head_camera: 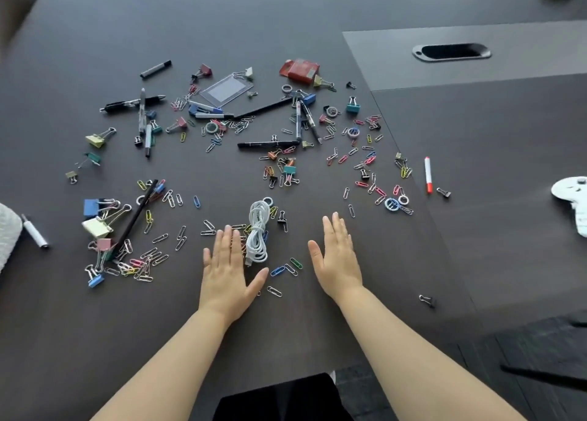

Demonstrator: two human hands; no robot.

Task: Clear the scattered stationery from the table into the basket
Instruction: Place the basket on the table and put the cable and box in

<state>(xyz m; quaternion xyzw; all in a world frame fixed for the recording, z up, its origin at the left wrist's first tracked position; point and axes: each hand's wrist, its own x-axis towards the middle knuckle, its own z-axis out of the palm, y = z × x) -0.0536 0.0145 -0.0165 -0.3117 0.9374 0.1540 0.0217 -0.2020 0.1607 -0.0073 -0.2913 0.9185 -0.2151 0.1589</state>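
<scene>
Stationery lies scattered over the dark table (317, 325): several paper clips, binder clips, pens and markers. A coiled white cable (258, 230) lies near the front, between my hands. My left hand (226, 269) lies flat with straight fingers, its fingertips over some paper clips just left of the cable. My right hand (337, 257) is flat and open on bare table to the cable's right. Farther back are a black marker (268, 143), a clear badge holder (226, 89) and a red box (300, 70). A red-capped white marker (428, 174) lies at the right. No basket is visible.
A white pen (34, 231) lies at the left edge beside a pale woven object (6, 233). A cable port (451, 52) is set in the table at the back right. A white flat object (573, 198) sits at the right edge. A lone black binder clip (427, 300) lies near the front right.
</scene>
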